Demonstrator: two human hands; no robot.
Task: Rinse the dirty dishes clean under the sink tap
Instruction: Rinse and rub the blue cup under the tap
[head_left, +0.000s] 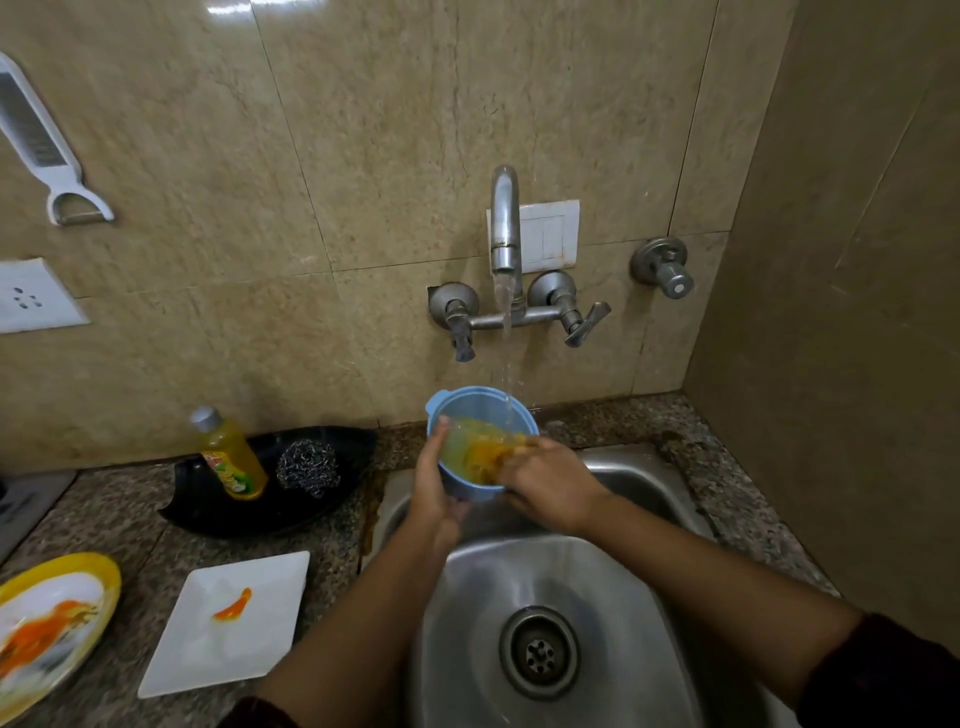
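A light blue bowl (470, 410) is held tilted over the steel sink (613, 478), under water streaming from the tap (506, 223). Yellow-orange water fills its lower half. My left hand (434, 486) grips the bowl's left rim and underside. My right hand (545, 480) rests on the right rim with its fingers inside the bowl, in the orange residue. On the counter to the left lie a white square plate (228, 623) with an orange smear and a yellow-rimmed round plate (52, 623) stained orange.
A black tray (208, 509) behind the plates holds a yellow dish-soap bottle (228, 457) and a steel scrubber (307, 467). Tap handles (582, 325) stick out below the spout. A side wall stands close on the right. The drain (539, 652) is open.
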